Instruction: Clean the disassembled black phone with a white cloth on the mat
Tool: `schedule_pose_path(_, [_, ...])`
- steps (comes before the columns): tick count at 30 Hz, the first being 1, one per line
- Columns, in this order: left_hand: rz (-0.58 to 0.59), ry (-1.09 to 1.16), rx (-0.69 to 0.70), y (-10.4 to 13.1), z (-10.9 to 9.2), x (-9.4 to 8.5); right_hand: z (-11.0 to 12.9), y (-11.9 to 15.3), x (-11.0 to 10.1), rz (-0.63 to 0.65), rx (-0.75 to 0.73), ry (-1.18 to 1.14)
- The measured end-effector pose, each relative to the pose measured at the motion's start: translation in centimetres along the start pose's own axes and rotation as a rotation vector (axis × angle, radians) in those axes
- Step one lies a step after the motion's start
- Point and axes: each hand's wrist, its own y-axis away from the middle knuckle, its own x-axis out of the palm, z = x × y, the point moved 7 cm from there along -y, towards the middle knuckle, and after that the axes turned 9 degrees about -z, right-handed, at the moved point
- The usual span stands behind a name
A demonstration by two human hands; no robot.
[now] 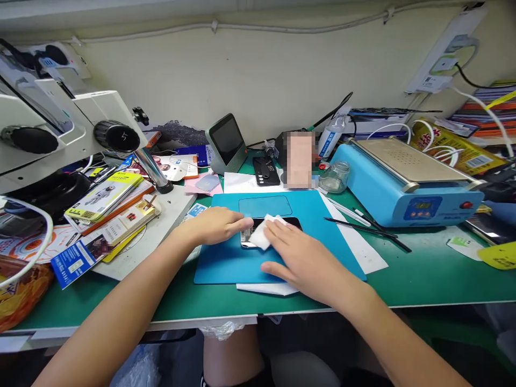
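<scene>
A phone (297, 221) lies across the blue mat (226, 263), its dark face partly covered. My left hand (217, 224) is at the phone's left end, fingers curled together and thumb touching the edge; most of its fingertips are hidden. Under the fingers of my right hand (300, 252) is a folded white wipe (260, 235), pressed onto the phone's surface. The right thumb is spread away over the mat. Just behind the phone, a thin clear phone-shaped sheet (265, 206) with a dark outline lies flat on the mat.
A blue heating machine (403, 188) stands right, with black tweezers (371, 231) before it. A glass jar (335, 176), black phone part (266, 171) and smart display (226, 144) line the back. Left are a microscope stand (80, 123) and stacked boxes (105, 199).
</scene>
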Motion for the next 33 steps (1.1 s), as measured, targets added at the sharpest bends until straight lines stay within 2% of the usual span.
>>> schedule_pose_path(4, [0.005,-0.029,0.013,0.0,0.0,0.1,2.8,-2.1,1.5,-0.035,-0.136,0.062])
schedule_pose_path(7, [0.004,0.000,0.014,0.0,0.0,0.1,2.8,-1.4,1.0,-0.110,-0.205,0.015])
schedule_pose_path(9, [0.001,0.022,0.009,0.0,0.1,0.1,1.7,-0.4,0.1,-0.166,-0.203,-0.025])
schedule_pose_path(14, [-0.002,0.035,-0.019,0.1,0.1,0.0,-2.7,2.4,-3.4,-0.301,-0.116,-0.027])
schedule_pose_path(19, [0.007,0.041,-0.023,0.2,0.1,-0.1,-8.0,5.5,-6.8,-0.385,0.055,0.123])
schedule_pose_path(22, [0.017,0.035,-0.025,0.2,0.1,-0.1,-9.0,7.1,-6.5,-0.294,0.054,0.160])
schedule_pose_path(25, [0.021,0.051,-0.034,0.2,0.0,-0.1,-8.6,7.6,-6.2,-0.292,0.104,0.147])
schedule_pose_path(28, [0.001,0.067,-0.076,0.2,0.1,-0.3,-8.2,5.7,-6.1,-0.289,0.160,0.069])
schedule_pose_path(33, [-0.031,0.050,-0.099,0.2,0.3,-0.4,-9.7,-2.1,-4.6,-0.111,0.197,-0.044])
